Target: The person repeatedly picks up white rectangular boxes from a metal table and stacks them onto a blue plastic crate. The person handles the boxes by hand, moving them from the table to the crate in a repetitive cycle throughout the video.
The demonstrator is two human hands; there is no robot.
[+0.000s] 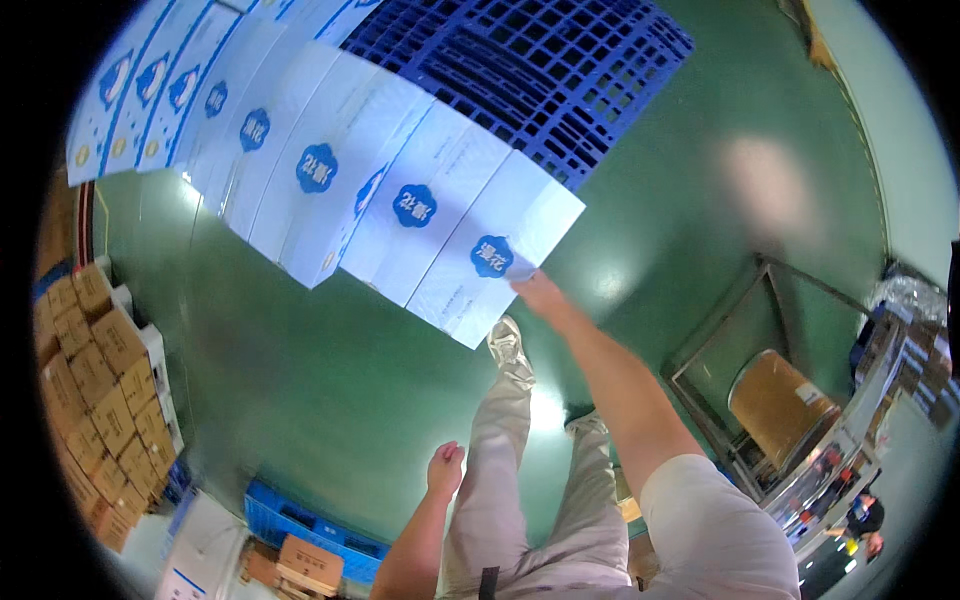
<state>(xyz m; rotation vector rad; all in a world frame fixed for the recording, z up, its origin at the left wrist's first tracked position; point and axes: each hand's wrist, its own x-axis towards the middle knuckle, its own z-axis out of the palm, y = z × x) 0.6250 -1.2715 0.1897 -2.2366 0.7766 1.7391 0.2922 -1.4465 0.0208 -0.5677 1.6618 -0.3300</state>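
White cartons with blue badges (415, 206) stand in a row along the near side of a blue plastic pallet (500, 60). My right arm reaches forward, and my right hand (540, 291) is at the near right edge of the end carton (500, 262), touching it beside its badge. Its fingers look stretched out against the carton, though the tips are hard to make out. Down by my left thigh hangs my left hand (446, 466), its fingers curled in with nothing visible in them.
More white and blue cartons (150, 80) are stacked at the far left. Brown boxes (100, 390) are piled at the left edge. A blue pallet (310, 525) lies at the lower left. On the right stand a metal frame (715, 380) and a brown drum (780, 405). Another person (865, 520) is at lower right.
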